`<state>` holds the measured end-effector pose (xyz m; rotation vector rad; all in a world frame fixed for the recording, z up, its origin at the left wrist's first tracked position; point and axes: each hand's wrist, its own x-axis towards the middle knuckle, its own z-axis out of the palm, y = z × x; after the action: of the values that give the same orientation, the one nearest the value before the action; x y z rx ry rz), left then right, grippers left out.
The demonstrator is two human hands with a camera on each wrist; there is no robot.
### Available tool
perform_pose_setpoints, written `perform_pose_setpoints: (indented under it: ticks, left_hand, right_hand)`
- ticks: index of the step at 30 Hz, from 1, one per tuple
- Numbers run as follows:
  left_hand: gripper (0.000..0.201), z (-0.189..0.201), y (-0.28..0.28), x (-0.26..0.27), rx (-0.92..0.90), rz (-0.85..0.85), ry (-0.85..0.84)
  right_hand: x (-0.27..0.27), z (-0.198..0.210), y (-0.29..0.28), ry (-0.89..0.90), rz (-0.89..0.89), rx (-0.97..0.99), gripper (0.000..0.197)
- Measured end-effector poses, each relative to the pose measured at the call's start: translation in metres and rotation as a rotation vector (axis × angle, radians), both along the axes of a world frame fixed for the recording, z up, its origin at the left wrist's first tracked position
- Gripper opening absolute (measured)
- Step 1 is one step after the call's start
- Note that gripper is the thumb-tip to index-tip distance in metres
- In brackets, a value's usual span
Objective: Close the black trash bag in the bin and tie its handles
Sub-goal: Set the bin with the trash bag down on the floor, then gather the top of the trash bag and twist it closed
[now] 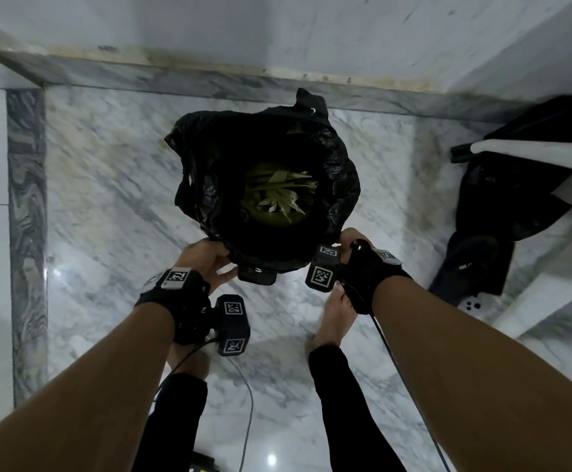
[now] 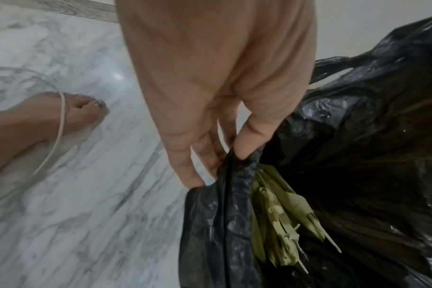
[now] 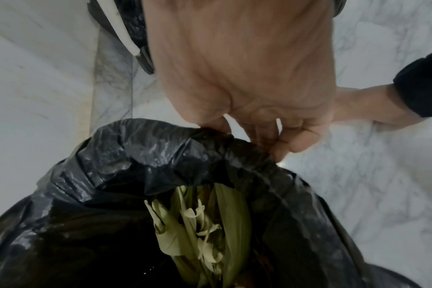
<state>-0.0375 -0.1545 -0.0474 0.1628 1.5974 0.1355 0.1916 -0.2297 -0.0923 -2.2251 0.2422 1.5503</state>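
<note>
A black trash bag (image 1: 206,158) lines a bin on the marble floor, its mouth wide open over green leaves (image 1: 278,192). My left hand (image 1: 206,257) pinches the bag's near-left rim between thumb and fingers; in the left wrist view the thumb (image 2: 249,144) presses the crumpled black plastic (image 2: 225,214) against the fingers. My right hand (image 1: 349,243) grips the near-right rim; in the right wrist view its fingers (image 3: 291,140) curl round the bunched edge of the bag (image 3: 160,150). The bin itself is mostly hidden under the bag.
A marble skirting (image 1: 209,80) and wall run behind the bin. Dark cloth or bags (image 1: 502,185) hang on a white frame (image 1: 533,148) at the right. My bare feet (image 1: 335,315) stand just in front of the bin, with cables (image 1: 249,403) trailing on the floor.
</note>
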Motion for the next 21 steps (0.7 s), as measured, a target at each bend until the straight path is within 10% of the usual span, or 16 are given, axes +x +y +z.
perform_pose_setpoints:
  ticks: [5, 12, 21]
  left_hand:
    - [0.020, -0.002, -0.008, -0.004, 0.010, -0.031, 0.108]
    - [0.021, 0.019, -0.019, -0.001, 0.054, -0.044, 0.150]
    - [0.015, 0.056, 0.014, 0.012, 0.152, -0.052, 0.239]
  right_hand:
    - [-0.010, 0.008, -0.006, -0.001, 0.098, -0.149, 0.024]
    - [-0.020, 0.061, -0.029, 0.226, -0.631, 0.027, 0.021]
    - [0.003, 0.114, -0.003, 0.185, -0.694, 0.300, 0.007]
